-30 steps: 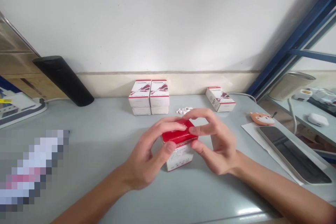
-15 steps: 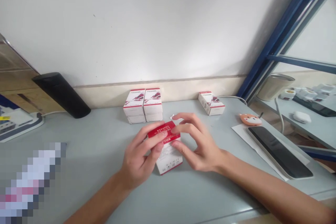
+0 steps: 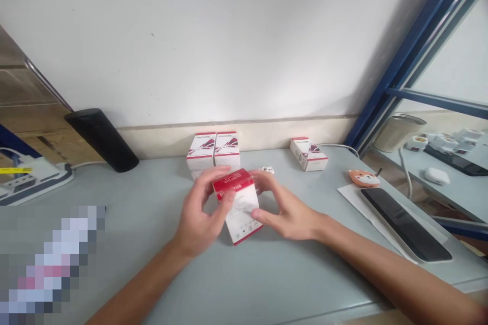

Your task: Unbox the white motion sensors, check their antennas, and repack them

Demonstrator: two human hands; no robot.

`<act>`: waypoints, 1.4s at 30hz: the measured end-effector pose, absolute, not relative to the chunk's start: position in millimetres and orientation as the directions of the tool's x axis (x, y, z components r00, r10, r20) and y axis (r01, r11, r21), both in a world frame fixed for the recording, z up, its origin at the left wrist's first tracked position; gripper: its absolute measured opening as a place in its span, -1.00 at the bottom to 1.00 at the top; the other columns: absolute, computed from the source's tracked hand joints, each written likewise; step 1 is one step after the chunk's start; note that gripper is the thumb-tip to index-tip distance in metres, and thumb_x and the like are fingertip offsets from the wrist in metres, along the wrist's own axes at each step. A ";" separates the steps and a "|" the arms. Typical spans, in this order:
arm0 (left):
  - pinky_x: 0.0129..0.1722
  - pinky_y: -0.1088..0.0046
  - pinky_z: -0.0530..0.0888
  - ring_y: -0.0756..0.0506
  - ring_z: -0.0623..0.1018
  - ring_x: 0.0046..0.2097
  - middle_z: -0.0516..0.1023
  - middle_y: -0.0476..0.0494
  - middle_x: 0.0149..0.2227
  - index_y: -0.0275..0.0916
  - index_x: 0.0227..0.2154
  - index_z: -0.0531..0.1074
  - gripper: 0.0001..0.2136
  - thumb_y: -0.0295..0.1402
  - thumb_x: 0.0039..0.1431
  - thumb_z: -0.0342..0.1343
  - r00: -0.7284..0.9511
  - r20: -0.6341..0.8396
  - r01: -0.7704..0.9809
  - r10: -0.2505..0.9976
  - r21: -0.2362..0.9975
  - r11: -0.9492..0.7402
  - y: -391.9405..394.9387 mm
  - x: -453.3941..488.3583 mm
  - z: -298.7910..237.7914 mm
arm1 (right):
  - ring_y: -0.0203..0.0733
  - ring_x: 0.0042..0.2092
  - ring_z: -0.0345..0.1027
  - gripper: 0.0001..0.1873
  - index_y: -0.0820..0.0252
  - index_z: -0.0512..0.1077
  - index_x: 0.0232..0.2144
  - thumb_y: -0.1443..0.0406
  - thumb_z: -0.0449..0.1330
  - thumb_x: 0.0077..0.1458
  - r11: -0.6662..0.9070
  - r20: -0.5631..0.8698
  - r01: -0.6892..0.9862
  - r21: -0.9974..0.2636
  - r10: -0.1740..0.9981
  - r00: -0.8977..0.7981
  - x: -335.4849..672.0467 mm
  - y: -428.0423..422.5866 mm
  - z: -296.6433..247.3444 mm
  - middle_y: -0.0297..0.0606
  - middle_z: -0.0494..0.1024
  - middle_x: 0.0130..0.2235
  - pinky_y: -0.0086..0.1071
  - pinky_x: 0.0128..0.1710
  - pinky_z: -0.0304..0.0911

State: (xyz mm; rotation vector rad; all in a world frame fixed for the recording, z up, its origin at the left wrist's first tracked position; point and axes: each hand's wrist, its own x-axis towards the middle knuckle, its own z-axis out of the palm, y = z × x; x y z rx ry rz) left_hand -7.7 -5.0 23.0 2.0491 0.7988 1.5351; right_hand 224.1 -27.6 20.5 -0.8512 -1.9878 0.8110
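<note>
A red-topped carton (image 3: 238, 203) is gripped by the left hand (image 3: 200, 210) and right hand (image 3: 290, 218), well inside the front edge of the counter (image 3: 274, 279).

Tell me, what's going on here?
A person is holding a white carton with a red end between both hands over a grey desk. The left hand grips the red end, and the right hand presses against the carton's white side. Behind them stand stacked white-and-red boxes, with another box further right and small white pieces near the hands.
</note>
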 end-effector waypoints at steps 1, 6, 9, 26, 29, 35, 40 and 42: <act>0.11 0.16 0.64 -0.23 0.58 0.21 0.54 -0.26 0.19 -0.07 0.19 0.38 -0.59 -0.47 0.33 0.23 0.263 0.758 0.172 0.597 0.572 -0.802 -7.0 -7.2 23.6 | 0.00 0.21 0.41 -0.28 -0.01 0.09 0.41 0.14 0.29 0.34 0.595 0.467 0.263 -0.760 0.780 -0.417 225.5 -28.3 22.8 -0.04 0.44 0.29 0.03 0.22 0.38; -0.06 0.21 0.73 -0.25 0.53 0.24 0.41 -0.33 0.26 -0.06 0.25 0.30 -0.40 -0.66 0.23 0.23 0.378 0.837 0.114 0.397 0.383 -0.917 -16.2 -2.5 23.0 | -0.12 0.00 0.49 -0.62 0.08 0.40 0.13 0.18 0.29 0.33 0.673 0.573 0.308 -0.673 0.737 -0.358 231.1 -31.5 37.0 -0.16 0.60 0.03 -0.16 0.04 0.44; -0.14 0.27 0.76 -0.26 0.56 0.22 0.32 -0.30 0.31 0.04 0.23 0.31 -0.36 -0.66 0.19 0.28 0.403 0.835 0.099 0.374 0.366 -0.925 -26.9 -0.5 19.0 | -0.22 -0.21 0.44 -0.80 0.13 0.46 -0.11 0.15 0.27 0.34 0.676 0.605 0.264 -0.688 0.735 -0.306 233.0 -34.9 44.4 -0.28 0.59 -0.21 -0.30 -0.16 0.40; -0.04 0.32 0.63 -0.17 0.62 0.02 0.56 -0.15 0.04 -0.06 0.20 0.33 -0.47 -0.40 0.21 0.34 0.375 0.642 0.381 0.669 0.551 -0.743 -25.6 -1.6 16.7 | 0.16 0.39 0.23 -0.50 0.01 0.35 0.30 0.11 0.16 0.38 0.389 0.439 0.789 -0.475 0.882 -0.171 266.5 19.5 -2.9 -0.06 0.37 0.36 0.16 0.34 0.20; -0.05 0.33 0.63 -0.16 0.62 -0.02 0.55 -0.15 0.01 -0.07 0.17 0.31 -0.46 -0.42 0.18 0.34 0.373 0.654 0.352 0.658 0.557 -0.752 -25.0 -3.4 15.1 | 0.12 0.48 0.06 -0.37 -0.07 0.19 0.43 0.10 0.16 0.39 0.458 0.375 0.778 -0.429 0.874 -0.308 269.2 23.3 -9.3 -0.13 0.20 0.49 0.17 0.42 0.11; -0.34 0.39 0.61 -0.05 0.58 -0.30 0.47 -0.07 -0.12 -0.03 0.23 0.11 -0.30 -0.50 0.12 0.34 0.349 0.736 0.228 0.580 0.534 -0.814 -23.8 2.5 12.4 | 0.15 0.38 0.15 -0.35 -0.04 0.20 0.45 0.03 0.13 0.41 0.460 0.321 0.780 -0.425 0.882 -0.345 254.5 29.8 -9.1 -0.12 0.26 0.45 0.14 0.38 0.15; -0.39 0.40 0.60 -0.01 0.56 -0.34 0.37 -0.08 -0.06 -0.01 0.20 0.08 -0.27 -0.51 0.09 0.38 0.279 0.816 0.219 0.506 0.459 -0.861 -20.9 9.2 10.5 | 0.08 0.15 0.25 -0.52 0.01 0.42 0.30 0.13 0.13 0.41 0.374 0.282 0.790 -0.485 0.922 -0.264 252.6 36.6 -15.0 -0.09 0.46 0.16 0.02 0.30 0.24; -0.38 0.40 0.61 0.00 0.55 -0.32 0.30 -0.10 -0.01 -0.01 0.15 0.09 -0.29 -0.47 0.07 0.41 0.252 0.838 0.244 0.484 0.429 -0.870 -19.1 10.2 9.4 | 0.05 0.11 0.26 -0.54 0.02 0.43 0.28 0.16 0.14 0.40 0.365 0.273 0.782 -0.505 0.927 -0.256 253.4 38.3 -16.3 -0.09 0.45 0.10 -0.03 0.26 0.28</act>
